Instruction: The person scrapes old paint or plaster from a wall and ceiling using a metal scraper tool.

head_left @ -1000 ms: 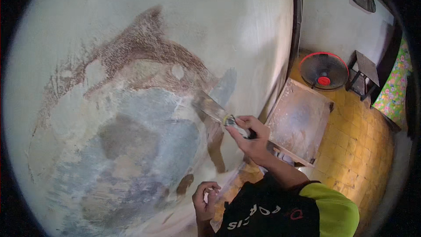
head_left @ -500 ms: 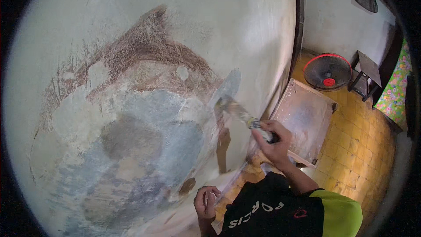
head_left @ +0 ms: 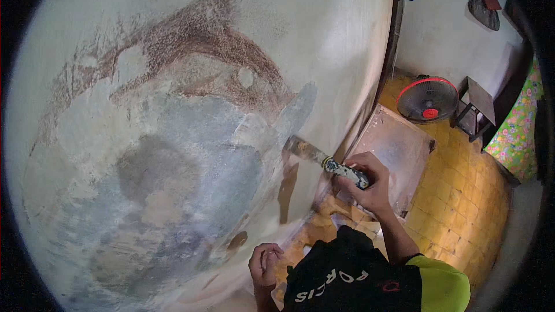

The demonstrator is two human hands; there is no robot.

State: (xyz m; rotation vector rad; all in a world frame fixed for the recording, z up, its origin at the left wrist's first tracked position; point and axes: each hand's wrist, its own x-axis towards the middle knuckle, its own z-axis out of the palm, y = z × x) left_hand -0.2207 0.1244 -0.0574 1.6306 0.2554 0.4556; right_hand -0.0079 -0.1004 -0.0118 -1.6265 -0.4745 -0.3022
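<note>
Head view: right hand (head_left: pixel 365 182) wrapped tight around the handle of a scraper (head_left: pixel 324 162), blade end pointing left and up, flat against the wall (head_left: pixel 324 34). Blade sits at the right edge of the stripped patch (head_left: pixel 173 167), where grey-blue and brown layers show through pale paint. Left hand (head_left: pixel 265 263) low, near the bottom of the wall, fingers curled loosely inward; can't tell if it holds anything. It's well apart from the scraper. Person's black top with a yellow-green sleeve (head_left: pixel 439 280) fills the lower edge. Right of the wall: a flat board (head_left: pixel 399 150) leaning just beside the right hand, on yellow tiled floor (head_left: pixel 462 208). Farther right, a floor fan (head_left: pixel 428 99) with red rim, a small dark stool (head_left: pixel 475 107) next to it, floral cloth (head_left: pixel 517 138) at the far right.
</note>
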